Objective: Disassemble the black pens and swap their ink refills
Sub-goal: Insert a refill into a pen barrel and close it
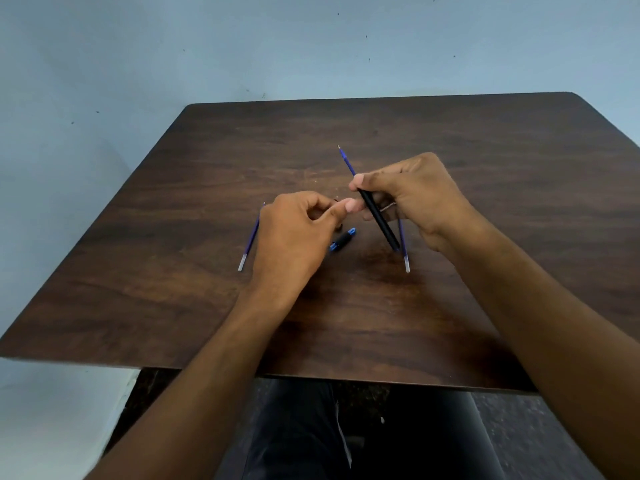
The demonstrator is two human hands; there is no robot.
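My right hand (415, 195) grips a black pen barrel (379, 220), held tilted above the table. A blue ink refill (347, 161) sticks out of the barrel's far end, tip pointing away. My left hand (294, 237) is curled, its thumb and fingertips pinched close to the barrel; something small and dark seems to sit under its fingers, mostly hidden. A second blue refill (250, 240) lies on the table left of my left hand. A third refill (403, 247) lies below my right hand. A short black and blue pen piece (342, 240) lies between my hands.
The dark wooden table (207, 306) stands against a pale blue wall (138, 64). A few small crumbs (317, 180) lie near the middle. My legs in dark trousers (363, 438) show beneath the near edge.
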